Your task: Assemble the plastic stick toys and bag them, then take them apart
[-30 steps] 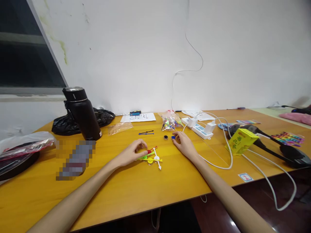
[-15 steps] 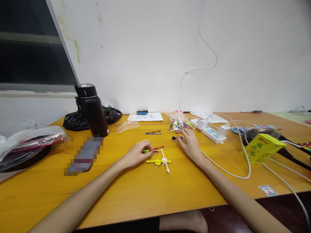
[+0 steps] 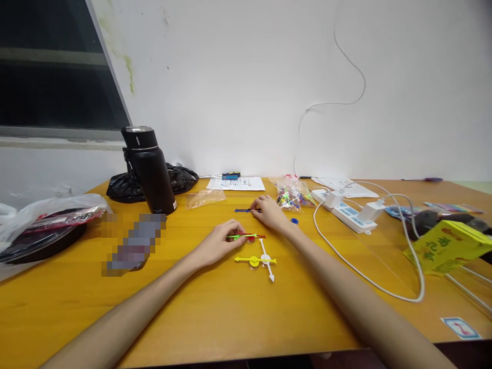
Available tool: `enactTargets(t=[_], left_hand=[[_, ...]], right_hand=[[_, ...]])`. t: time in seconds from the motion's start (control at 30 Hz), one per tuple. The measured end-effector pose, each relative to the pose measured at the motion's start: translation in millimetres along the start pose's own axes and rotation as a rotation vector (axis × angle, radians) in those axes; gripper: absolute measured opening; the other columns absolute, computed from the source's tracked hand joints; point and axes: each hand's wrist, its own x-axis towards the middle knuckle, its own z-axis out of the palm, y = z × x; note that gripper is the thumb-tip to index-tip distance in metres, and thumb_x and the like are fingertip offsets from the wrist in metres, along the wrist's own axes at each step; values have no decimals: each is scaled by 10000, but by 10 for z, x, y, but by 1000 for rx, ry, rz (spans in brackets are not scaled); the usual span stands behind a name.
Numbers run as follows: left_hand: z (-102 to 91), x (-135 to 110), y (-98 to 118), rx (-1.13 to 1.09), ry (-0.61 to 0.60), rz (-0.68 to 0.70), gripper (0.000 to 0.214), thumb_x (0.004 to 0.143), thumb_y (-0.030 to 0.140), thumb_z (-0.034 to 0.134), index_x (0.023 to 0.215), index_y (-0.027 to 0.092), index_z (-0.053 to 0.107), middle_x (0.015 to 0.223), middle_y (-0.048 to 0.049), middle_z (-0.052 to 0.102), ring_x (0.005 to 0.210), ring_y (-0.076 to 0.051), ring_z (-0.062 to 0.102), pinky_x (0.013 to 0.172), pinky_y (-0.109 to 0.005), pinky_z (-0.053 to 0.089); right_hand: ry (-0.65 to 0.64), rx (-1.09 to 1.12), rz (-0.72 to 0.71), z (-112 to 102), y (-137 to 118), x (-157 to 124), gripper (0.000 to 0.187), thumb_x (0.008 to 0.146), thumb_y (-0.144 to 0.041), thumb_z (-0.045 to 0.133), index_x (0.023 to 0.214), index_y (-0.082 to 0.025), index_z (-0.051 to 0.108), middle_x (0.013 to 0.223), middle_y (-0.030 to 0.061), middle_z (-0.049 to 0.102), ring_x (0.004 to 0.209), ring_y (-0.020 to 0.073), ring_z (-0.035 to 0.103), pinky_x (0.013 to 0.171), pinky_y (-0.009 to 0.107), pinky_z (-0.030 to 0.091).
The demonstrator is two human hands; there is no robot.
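My left hand (image 3: 219,243) rests on the table with its fingers closed around one end of a green spinner arrow (image 3: 235,237). A red spinner arrow (image 3: 251,237) lies against the green one, partly overlapping it. My right hand (image 3: 271,212) reaches farther back, its fingertips pinched on a small black piece (image 3: 257,209) whose shape is mostly hidden. Just left of those fingertips lies a blue arrow (image 3: 242,210). Nearer to me, a yellow spinner arrow (image 3: 254,261) and a white spinner arrow (image 3: 265,259) lie crossed. A blue round piece (image 3: 294,221) sits right of my right wrist.
A clear bag of coloured parts (image 3: 292,195) lies behind my right hand. Right of it are a white power strip (image 3: 351,215) with looping cables and a yellow box (image 3: 448,247). At left stand a black bottle (image 3: 150,177) and a phone (image 3: 136,246). A screwdriver (image 3: 230,176) lies on paper.
My right hand has moved left from beside the round pieces to the blue and black arrows. The black round piece has left its spot. My left hand stays at the green arrow.
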Motion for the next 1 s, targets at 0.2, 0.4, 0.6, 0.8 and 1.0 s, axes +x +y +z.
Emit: enactTargets(t=[0.2, 0.4, 0.6, 0.8, 1.0], left_hand=[[-5, 11, -16, -15, 50, 10, 167, 925, 359, 598, 953, 204, 656, 1029, -46, 644, 946, -198, 604, 838, -296, 446], [-5, 15, -40, -45, 46, -15, 163, 923, 349, 611, 963, 203, 672, 1025, -39, 633, 935, -184, 605, 820, -283, 444], [-29, 17, -30, -89, 30, -36, 204, 915, 384, 632, 987, 208, 704, 1040, -44, 650, 983, -195, 616, 882, -303, 443], [-45, 15, -20, -106, 36, -43, 197, 917, 375, 629, 986, 205, 701, 1048, -48, 674, 997, -202, 623, 896, -312, 444], [-48, 8, -20, -87, 48, -27, 194, 915, 378, 629, 973, 210, 705, 1033, -37, 686, 983, -198, 625, 887, -305, 444]], right_hand=[[71, 253, 14, -165, -164, -208, 197, 985, -248, 519, 1002, -187, 706, 1058, 97, 692, 1061, 249, 596, 975, 423, 456], [-108, 608, -71, -450, -426, -685, 295, 1020, -414, 479, 984, -209, 688, 1015, 53, 683, 948, 192, 629, 877, 333, 482], [-184, 567, -122, -423, -397, -689, 218, 990, -375, 552, 1029, -226, 706, 1045, 60, 650, 971, 196, 613, 893, 338, 470], [-239, 604, -101, -424, -293, -667, 355, 1054, -352, 392, 1066, -229, 725, 1069, 55, 704, 1038, 207, 622, 965, 366, 436], [-241, 557, -114, -411, -278, -655, 208, 952, -334, 604, 1057, -217, 741, 983, 52, 722, 922, 206, 639, 844, 331, 473]])
